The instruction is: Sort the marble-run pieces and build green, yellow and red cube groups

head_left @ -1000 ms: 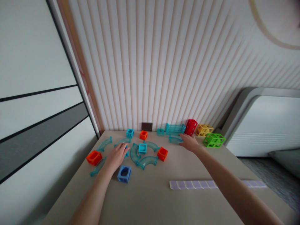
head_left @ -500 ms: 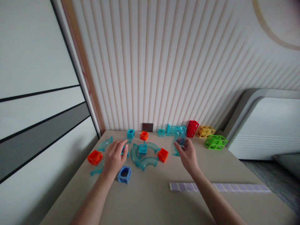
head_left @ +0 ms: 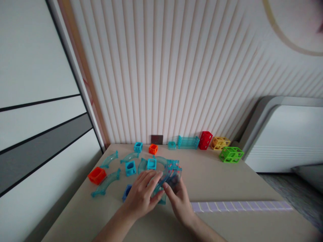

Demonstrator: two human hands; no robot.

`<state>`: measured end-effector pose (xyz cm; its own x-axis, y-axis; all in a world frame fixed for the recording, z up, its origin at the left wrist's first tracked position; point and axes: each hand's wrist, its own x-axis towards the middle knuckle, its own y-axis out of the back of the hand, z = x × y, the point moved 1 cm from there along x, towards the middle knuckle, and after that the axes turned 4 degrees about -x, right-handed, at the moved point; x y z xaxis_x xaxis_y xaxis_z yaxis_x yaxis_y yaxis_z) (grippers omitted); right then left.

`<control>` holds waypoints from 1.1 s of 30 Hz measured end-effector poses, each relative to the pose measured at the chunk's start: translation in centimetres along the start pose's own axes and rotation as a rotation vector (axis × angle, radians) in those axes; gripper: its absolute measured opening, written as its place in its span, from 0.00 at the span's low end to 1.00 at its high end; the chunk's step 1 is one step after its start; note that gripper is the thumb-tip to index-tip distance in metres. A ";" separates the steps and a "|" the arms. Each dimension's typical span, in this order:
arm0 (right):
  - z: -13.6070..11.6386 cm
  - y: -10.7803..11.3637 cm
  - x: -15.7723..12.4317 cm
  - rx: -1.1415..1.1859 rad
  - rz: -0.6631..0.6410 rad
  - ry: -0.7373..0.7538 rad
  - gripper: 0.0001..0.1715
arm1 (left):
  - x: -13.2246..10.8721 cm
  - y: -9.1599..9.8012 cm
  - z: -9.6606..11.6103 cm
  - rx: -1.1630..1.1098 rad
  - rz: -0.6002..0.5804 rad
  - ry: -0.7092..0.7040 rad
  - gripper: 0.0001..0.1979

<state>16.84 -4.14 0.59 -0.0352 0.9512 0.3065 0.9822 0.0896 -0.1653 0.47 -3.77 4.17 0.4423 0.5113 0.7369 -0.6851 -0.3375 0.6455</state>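
Note:
My right hand [head_left: 180, 203] grips a stack of clear teal curved track pieces [head_left: 173, 174] near the front middle of the table. My left hand [head_left: 142, 195] closes on the left side of the same pieces, its fingers bent over them. The overlap of the pieces hides how many there are. Just behind the hands sit a light-blue cube frame [head_left: 151, 164] and another teal curved track [head_left: 160, 160]. A darker blue cube [head_left: 127, 192] is partly covered by my left hand. To its upper left stands a light-blue cube with a round hole [head_left: 130, 168].
Left on the table [head_left: 217, 185] lie an orange cube [head_left: 97, 175] and teal curved tracks [head_left: 107, 183]. Along the wall are a small orange cube [head_left: 152, 149], a straight teal piece [head_left: 188, 142], and red [head_left: 205, 140], yellow [head_left: 220, 143] and green [head_left: 231, 154] blocks. A purple strip [head_left: 242, 206] lies right.
My right hand has brought the teal pieces left and nearer from the back right. My left hand has moved right and nearer, leaving the light-blue holed cube, and now meets them.

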 end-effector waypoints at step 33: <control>-0.8 1.3 0.0 -0.092 0.022 0.096 0.17 | -1.1 -0.4 -0.8 0.058 0.061 0.026 0.17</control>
<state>18.26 -4.22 1.10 -0.0003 0.9196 0.3928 0.9954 0.0377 -0.0875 -0.23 -3.53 2.93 0.3847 0.5085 0.7704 -0.6754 -0.4138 0.6104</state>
